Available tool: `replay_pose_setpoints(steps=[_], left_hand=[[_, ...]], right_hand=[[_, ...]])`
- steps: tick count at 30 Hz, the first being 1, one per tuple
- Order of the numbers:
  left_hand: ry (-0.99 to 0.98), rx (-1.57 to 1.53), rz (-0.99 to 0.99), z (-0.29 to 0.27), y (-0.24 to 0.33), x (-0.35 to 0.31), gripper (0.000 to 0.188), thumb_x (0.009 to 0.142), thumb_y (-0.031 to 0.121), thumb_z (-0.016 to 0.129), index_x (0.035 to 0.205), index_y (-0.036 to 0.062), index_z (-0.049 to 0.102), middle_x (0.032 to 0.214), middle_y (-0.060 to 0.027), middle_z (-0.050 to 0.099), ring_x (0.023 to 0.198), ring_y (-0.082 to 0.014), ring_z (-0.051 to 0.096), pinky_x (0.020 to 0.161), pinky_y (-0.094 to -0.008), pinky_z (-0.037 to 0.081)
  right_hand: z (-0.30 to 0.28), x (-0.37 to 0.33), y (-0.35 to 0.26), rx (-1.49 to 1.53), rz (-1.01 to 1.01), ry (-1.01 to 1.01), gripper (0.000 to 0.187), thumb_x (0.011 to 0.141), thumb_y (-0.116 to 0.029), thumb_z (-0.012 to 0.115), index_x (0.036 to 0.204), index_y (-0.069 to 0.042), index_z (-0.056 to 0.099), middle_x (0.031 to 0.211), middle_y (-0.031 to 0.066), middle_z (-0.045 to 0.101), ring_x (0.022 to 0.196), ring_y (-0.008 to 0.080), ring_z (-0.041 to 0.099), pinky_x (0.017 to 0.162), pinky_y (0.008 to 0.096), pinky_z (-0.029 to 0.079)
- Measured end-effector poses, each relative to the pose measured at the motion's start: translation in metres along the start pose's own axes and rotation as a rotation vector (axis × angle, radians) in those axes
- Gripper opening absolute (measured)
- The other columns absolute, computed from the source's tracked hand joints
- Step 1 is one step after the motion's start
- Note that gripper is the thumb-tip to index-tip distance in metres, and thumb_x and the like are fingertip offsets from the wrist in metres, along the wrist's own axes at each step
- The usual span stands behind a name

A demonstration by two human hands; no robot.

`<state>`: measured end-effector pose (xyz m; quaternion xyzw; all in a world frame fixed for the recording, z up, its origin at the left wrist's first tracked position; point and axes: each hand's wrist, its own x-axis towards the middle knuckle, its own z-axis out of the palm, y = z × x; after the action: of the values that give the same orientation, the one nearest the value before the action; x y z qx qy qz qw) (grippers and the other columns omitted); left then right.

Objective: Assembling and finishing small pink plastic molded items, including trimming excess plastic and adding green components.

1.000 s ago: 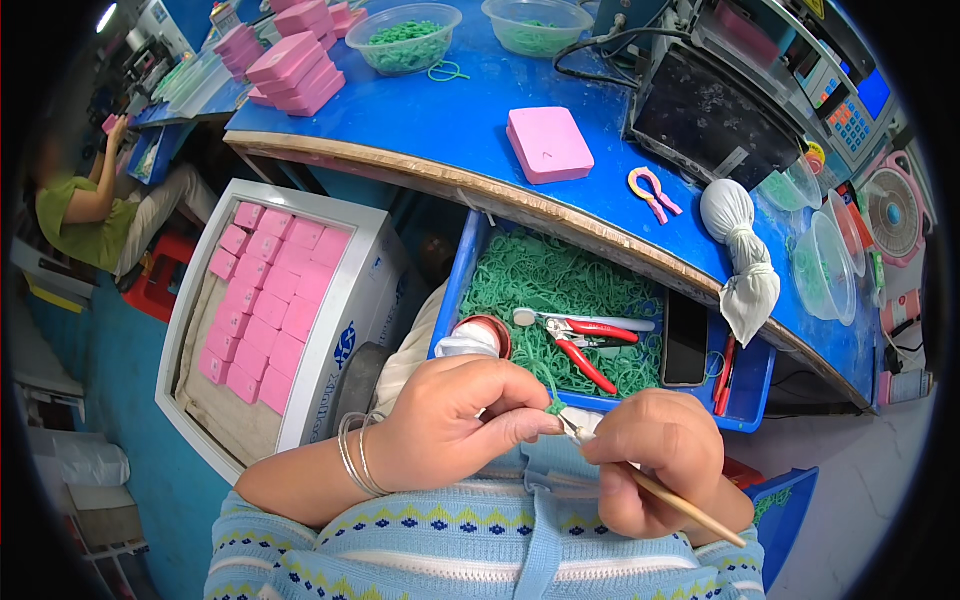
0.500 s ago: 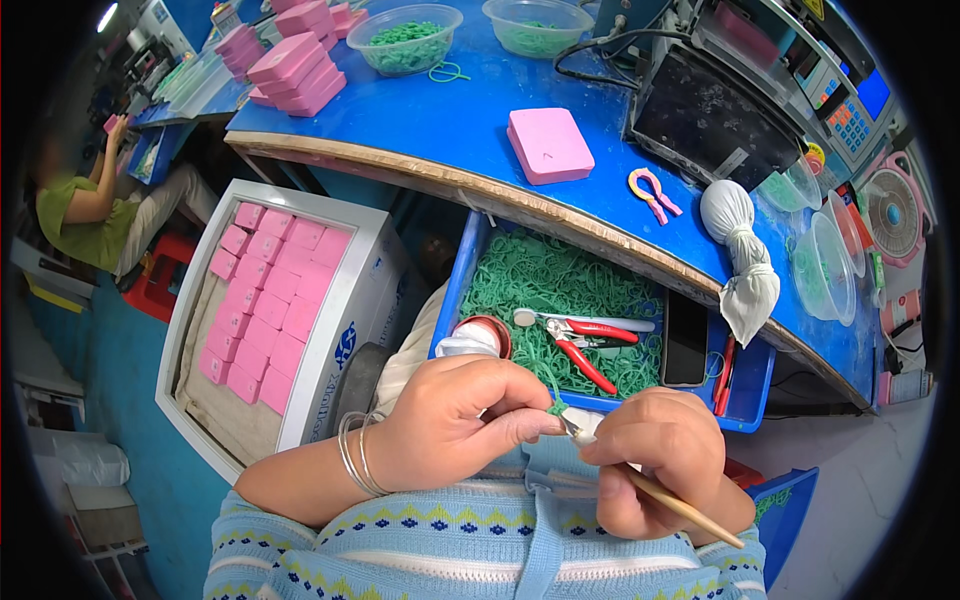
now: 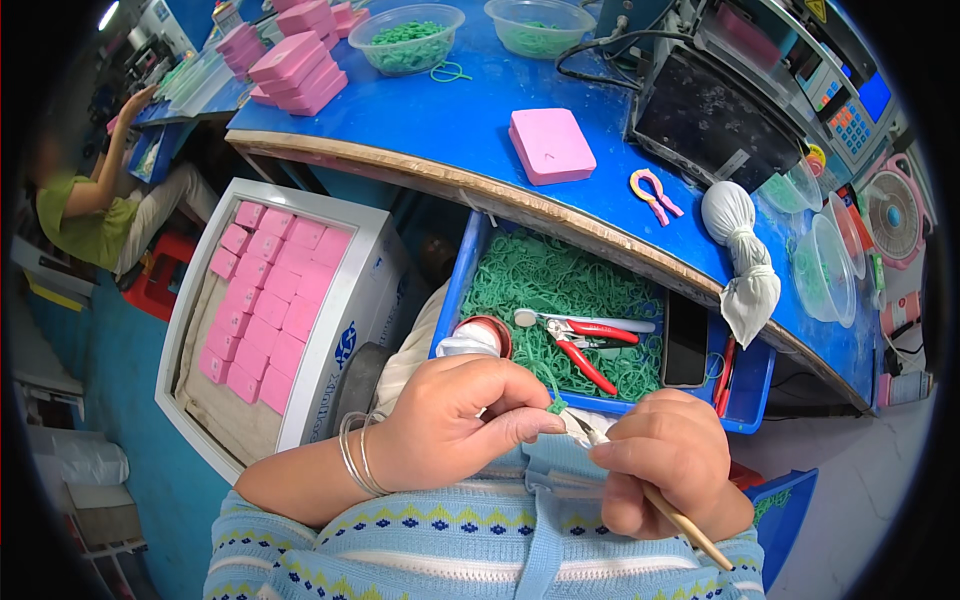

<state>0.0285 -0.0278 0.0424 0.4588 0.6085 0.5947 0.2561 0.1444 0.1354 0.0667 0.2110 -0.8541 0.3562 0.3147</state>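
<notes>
Bright, fairly even indoor light mid-frame; lit lamp [image 3: 107,16] upper left, background dimmer there, dark shadow under the blue table [image 3: 440,115]. Fisheye bends the table edge, corners go black. Left hand [image 3: 450,420] and right hand [image 3: 665,460] reasonably sharp; seated person [image 3: 85,225], far left, blurred at the head.

I'm pinching a green piece [image 3: 557,407] in my left hand [image 3: 450,425] and gripping a wooden-handled tool [image 3: 688,527] in my right hand [image 3: 665,462]; red-handled pliers [image 3: 587,367] are lying beyond both.
</notes>
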Motion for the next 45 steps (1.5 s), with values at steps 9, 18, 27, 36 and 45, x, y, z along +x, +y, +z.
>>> replay_pose_setpoints(steps=[9, 18, 27, 36, 45], left_hand=[[-0.002, -0.009, 0.001, 0.001, 0.0, -0.001, 0.01, 0.079, 0.007, 0.066, 0.082, -0.0006, 0.059, 0.068, -0.0046, 0.058, 0.056, -0.0084, 0.054, 0.049, -0.0212, 0.041], [0.054, -0.259, -0.203, 0.004, 0.001, -0.004, 0.009, 0.082, 0.007, 0.062, 0.085, -0.0006, 0.058, 0.069, -0.0041, 0.059, 0.057, -0.0068, 0.056, 0.05, -0.0187, 0.043], [0.065, -0.63, -0.502, 0.001, -0.004, 0.002, 0.014, 0.088, 0.014, 0.055, 0.086, 0.0007, 0.054, 0.067, -0.0084, 0.06, 0.05, -0.0079, 0.052, 0.046, -0.0184, 0.042], [0.068, -0.832, -0.479, 0.005, -0.015, 0.001, 0.016, 0.089, 0.017, 0.053, 0.086, 0.0019, 0.055, 0.073, -0.005, 0.057, 0.054, -0.0082, 0.051, 0.048, -0.0185, 0.039], [-0.004, -1.227, -0.472, 0.006, -0.018, 0.005, 0.014, 0.092, 0.019, 0.047, 0.09, 0.0057, 0.052, 0.089, -0.0068, 0.053, 0.061, -0.0169, 0.05, 0.052, -0.026, 0.037]], right_hand=[[0.004, -0.002, -0.002, -0.017, 0.026, 0.012, 0.021, 0.061, -0.006, 0.062, 0.08, 0.001, 0.057, 0.058, 0.006, 0.054, 0.043, 0.0162, 0.05, 0.038, 0.026, 0.04], [-0.009, -0.002, -0.007, -0.033, 0.207, 0.009, 0.01, 0.065, -0.004, 0.061, 0.074, -0.004, 0.055, 0.056, 0.0046, 0.05, 0.044, 0.0188, 0.05, 0.04, 0.031, 0.039], [-0.068, -0.029, 0.014, 1.103, 0.242, 0.051, 0.016, 0.082, -0.008, 0.059, 0.09, 0.005, 0.056, 0.076, 0.0185, 0.058, 0.046, 0.0181, 0.053, 0.039, 0.0294, 0.042], [-0.1, -0.067, 0.056, -0.154, 0.858, 0.794, 0.029, 0.089, -0.008, 0.052, 0.115, 0.002, 0.052, 0.094, 0.0081, 0.06, 0.064, 0.008, 0.055, 0.056, 0.0174, 0.042], [-0.089, -0.065, 0.058, -0.93, 0.471, 0.596, 0.007, 0.079, 0.0, 0.058, 0.086, -0.001, 0.062, 0.085, 0.0088, 0.059, 0.077, 0.0185, 0.053, 0.059, 0.0266, 0.043]])
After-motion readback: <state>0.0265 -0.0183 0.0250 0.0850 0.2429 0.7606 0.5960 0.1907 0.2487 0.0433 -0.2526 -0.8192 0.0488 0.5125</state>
